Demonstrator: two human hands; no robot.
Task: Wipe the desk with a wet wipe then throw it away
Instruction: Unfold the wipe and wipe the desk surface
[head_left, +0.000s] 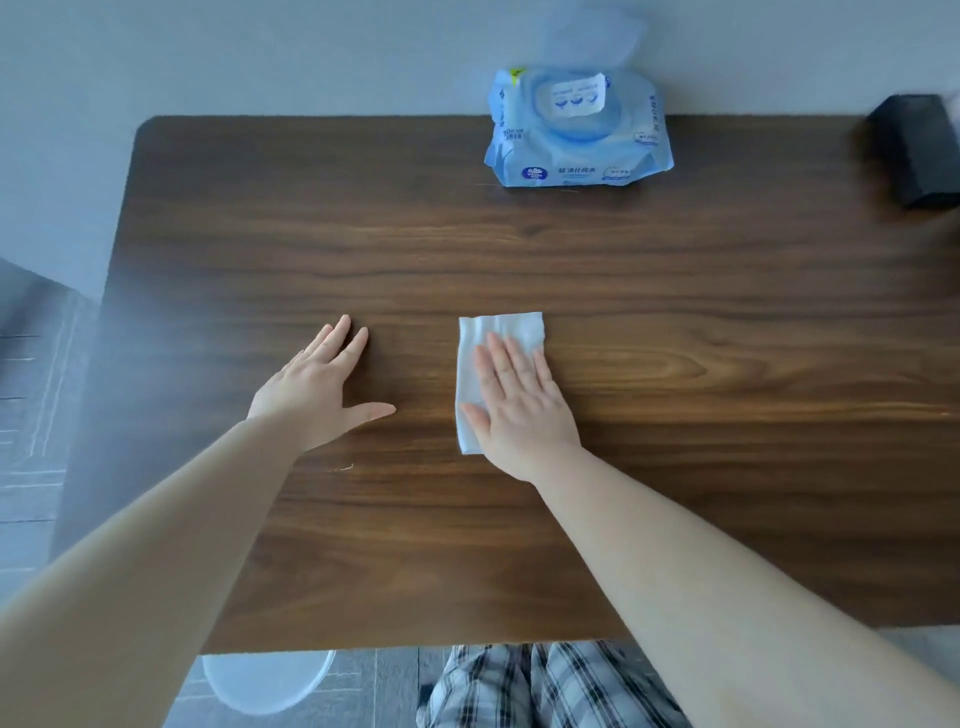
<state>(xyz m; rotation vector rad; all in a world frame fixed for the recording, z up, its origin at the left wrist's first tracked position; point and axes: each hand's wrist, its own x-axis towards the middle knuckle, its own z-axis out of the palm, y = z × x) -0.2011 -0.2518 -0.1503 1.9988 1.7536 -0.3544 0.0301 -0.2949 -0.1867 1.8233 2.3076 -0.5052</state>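
Observation:
A white wet wipe (498, 330), folded into a rectangle, lies flat near the middle of the dark wooden desk (675, 322). My right hand (522, 402) presses flat on top of it, fingers spread, covering its lower right part. My left hand (317, 387) rests palm down on the bare desk about a hand's width to the left of the wipe, holding nothing.
A blue pack of wet wipes (576, 130) with its lid flipped open sits at the desk's far edge against the wall. A black box (914, 150) stands at the far right. A white round bin (267, 680) shows below the near edge, left of my plaid-clad legs.

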